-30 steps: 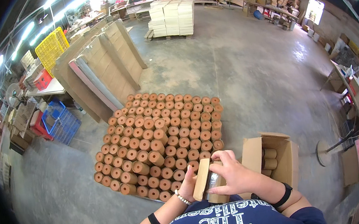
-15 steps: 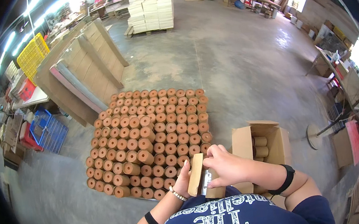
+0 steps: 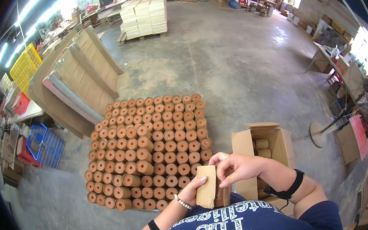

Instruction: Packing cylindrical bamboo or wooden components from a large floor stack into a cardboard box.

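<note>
A flat tan cardboard piece (image 3: pixel 206 186) stands upright close to my chest, in my left hand (image 3: pixel 193 190), with the thumb across its face. Just right of it a reddish-brown surface (image 3: pixel 222 197) shows low down; how the two are joined is hidden. My right hand (image 3: pixel 239 167) is bent over the upper right of the piece, fingers curled at its top edge and thumb pointing down toward the reddish-brown part. Whatever lies inside those fingers is hidden. Ahead and left of my hands, many brown cylinders (image 3: pixel 157 157) with a centre hole stand in packed rows.
At my right an open carton (image 3: pixel 242 147) holds several tan cylinders (image 3: pixel 264 153). Wooden panels (image 3: pixel 93 61) lean beyond the rows, near a blue crate (image 3: pixel 48 145) and a yellow crate (image 3: pixel 25 68). A pale stack (image 3: pixel 144 18) sits on a pallet. A round-based stand (image 3: pixel 316 135) is at right.
The tan piece has turned so its broad face shows, and the silvery patch beside it no longer does. My right hand's grip has loosened and shifted. The whole view has moved slightly.
</note>
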`<move>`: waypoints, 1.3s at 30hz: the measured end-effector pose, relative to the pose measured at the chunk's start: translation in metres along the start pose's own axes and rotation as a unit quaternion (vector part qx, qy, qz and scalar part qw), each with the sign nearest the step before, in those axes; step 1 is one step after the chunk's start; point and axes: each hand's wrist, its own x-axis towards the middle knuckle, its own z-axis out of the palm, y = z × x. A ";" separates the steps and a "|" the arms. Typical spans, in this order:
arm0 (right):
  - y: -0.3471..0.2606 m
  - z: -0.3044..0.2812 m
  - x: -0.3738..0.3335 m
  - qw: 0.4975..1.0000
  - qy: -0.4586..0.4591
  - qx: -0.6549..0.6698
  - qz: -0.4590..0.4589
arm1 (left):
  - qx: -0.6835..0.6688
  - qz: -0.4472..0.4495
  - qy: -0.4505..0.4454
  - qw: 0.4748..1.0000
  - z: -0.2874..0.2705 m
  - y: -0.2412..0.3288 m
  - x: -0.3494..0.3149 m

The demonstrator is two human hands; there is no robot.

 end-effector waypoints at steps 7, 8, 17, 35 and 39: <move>0.021 0.000 -0.005 0.980 0.043 0.177 -0.074 | 0.096 0.044 0.020 0.994 0.010 0.006 -0.002; 0.022 0.002 -0.005 0.980 0.042 0.178 -0.074 | 0.108 0.046 0.040 0.992 0.011 0.006 -0.002; 0.015 0.016 0.000 0.977 0.104 0.157 -0.104 | 0.268 0.060 0.080 0.958 0.023 0.007 0.001; 0.002 0.035 -0.006 0.961 0.224 -0.127 -0.100 | 0.103 0.011 -0.043 0.994 0.037 0.010 -0.015; 0.001 0.036 -0.003 0.950 0.237 -0.180 -0.094 | 0.070 0.048 -0.036 0.996 0.036 0.003 -0.010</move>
